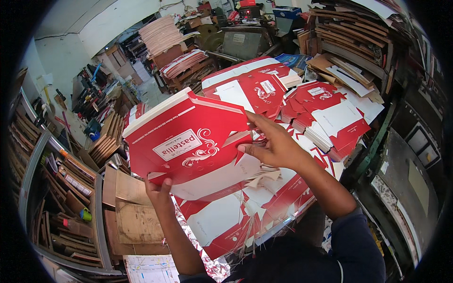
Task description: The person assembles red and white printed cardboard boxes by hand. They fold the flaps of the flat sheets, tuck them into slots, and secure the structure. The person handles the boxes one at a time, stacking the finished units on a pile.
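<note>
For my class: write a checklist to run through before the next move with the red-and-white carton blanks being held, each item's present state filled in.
1. Left hand on the held stack of carton blanks: ok, it grips the near-left corner.
2. Right hand on that stack: ok, thumb and fingers are at its right edge.
3. Sheets below free of loose scraps: not ok, torn-looking white paper strips lie on them.
4. Held stack's edges all flush: cannot tell, its underside is hidden.
5. Number of blanks held: cannot tell, layers too fine to count.
</note>
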A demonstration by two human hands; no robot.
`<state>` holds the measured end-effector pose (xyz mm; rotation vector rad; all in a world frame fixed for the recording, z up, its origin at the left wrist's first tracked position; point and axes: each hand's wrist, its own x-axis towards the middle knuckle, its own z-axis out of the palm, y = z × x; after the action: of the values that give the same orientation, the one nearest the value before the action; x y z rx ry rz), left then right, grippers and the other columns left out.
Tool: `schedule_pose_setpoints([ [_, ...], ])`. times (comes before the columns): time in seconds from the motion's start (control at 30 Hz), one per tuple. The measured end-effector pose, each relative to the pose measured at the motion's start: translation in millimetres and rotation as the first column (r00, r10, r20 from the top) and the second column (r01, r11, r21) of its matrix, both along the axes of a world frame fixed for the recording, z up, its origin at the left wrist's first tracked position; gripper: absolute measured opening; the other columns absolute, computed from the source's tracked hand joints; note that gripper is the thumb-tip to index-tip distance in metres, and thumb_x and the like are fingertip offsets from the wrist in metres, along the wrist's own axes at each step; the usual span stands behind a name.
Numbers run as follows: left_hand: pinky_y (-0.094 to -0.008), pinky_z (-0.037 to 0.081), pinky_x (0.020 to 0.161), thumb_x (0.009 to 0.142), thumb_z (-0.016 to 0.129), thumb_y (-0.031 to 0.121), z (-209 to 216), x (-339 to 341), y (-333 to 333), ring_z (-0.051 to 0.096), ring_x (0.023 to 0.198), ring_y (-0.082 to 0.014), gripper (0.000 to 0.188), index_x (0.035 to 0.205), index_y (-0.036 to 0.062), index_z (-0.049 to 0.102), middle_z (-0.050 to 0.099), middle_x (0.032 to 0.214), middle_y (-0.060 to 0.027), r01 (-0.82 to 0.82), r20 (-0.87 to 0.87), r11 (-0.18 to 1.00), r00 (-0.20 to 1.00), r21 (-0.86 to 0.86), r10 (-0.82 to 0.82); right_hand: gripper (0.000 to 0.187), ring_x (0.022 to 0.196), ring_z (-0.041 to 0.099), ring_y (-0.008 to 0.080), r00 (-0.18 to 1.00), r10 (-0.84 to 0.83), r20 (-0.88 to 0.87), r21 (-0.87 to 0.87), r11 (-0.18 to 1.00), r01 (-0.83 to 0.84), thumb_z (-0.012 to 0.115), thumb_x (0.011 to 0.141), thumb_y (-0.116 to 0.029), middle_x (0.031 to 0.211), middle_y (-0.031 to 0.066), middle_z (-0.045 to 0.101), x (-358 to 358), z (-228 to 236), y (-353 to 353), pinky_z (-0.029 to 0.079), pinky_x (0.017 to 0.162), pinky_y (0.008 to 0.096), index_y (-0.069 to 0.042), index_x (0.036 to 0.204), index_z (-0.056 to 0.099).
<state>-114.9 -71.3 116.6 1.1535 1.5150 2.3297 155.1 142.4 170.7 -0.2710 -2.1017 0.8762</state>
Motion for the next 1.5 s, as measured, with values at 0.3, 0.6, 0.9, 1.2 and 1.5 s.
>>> schedule_pose_setpoints([
  [0.3,-0.0363,0.046,0.1,0.075,0.086,0.016,4.1,11.2,0.3,0.06,0.11,-0.0227,0.07,0.131,-0.0023,0.048,0.061,0.123,-0.0122,-0.022,-0.034,0.99,0.999,-0.142,0.017,0.08,0.127,0.053,0.0239,0.965,0.218,-0.145,-0.333,0.908,-0.255,0.079,0.086,-0.026,0.134,0.0167,0.056,-12.5,-26.7,-8.3,0.047,0.101,0.0378,-0.002,0.149,0.037],
  [0.6,-0.0353,0.043,0.103,0.083,0.079,0.014,-11.3,6.0,-0.1,0.057,0.114,-0.0221,0.066,0.138,0.0015,0.045,0.059,0.127,-0.0117,-0.056,-0.033,0.997,0.998,-0.062,0.054,0.052,0.108,0.061,0.0172,0.978,0.112,-0.174,-0.443,0.879,-0.18,0.077,0.086,-0.016,0.118,0.0093,0.064,7.0,-48.5,5.4,0.048,0.097,0.0315,-0.003,0.132,0.058],
  [0.9,-0.0366,0.044,0.101,0.084,0.081,0.023,21.2,24.9,14.1,0.055,0.115,-0.0218,0.072,0.141,0.0041,0.042,0.057,0.127,-0.0108,-0.261,-0.214,0.964,0.945,-0.04,0.247,0.044,0.107,0.063,0.0179,0.968,-0.078,-0.238,-0.168,0.985,0.038,0.076,0.086,-0.009,0.115,0.0127,0.062,6.4,-45.2,-22.4,0.051,0.092,0.0287,0.002,0.125,0.059],
  [1.2,-0.0372,0.042,0.104,0.088,0.077,0.027,18.6,33.2,15.4,0.054,0.116,-0.0221,0.069,0.142,0.0046,0.04,0.056,0.127,-0.0108,-0.231,-0.16,0.973,0.961,-0.019,0.225,0.049,0.11,0.063,0.0213,0.984,0.134,-0.117,-0.424,0.889,-0.172,0.078,0.086,-0.018,0.121,0.0148,0.063,30.8,-41.7,-30.8,0.052,0.092,0.0358,-0.005,0.125,0.052],
  [1.5,-0.0403,0.038,0.108,0.093,0.071,0.032,-5.7,9.1,5.0,0.051,0.125,-0.0239,0.075,0.151,0.0066,0.031,0.05,0.14,-0.0114,-0.11,-0.165,0.994,0.98,0.012,0.11,0.051,0.119,0.057,0.0312,0.966,0.144,-0.213,-0.329,0.921,-0.21,0.078,0.086,-0.02,0.125,0.0172,0.058,43.6,-60.0,-57.2,0.046,0.098,0.0415,-0.008,0.128,0.051],
])
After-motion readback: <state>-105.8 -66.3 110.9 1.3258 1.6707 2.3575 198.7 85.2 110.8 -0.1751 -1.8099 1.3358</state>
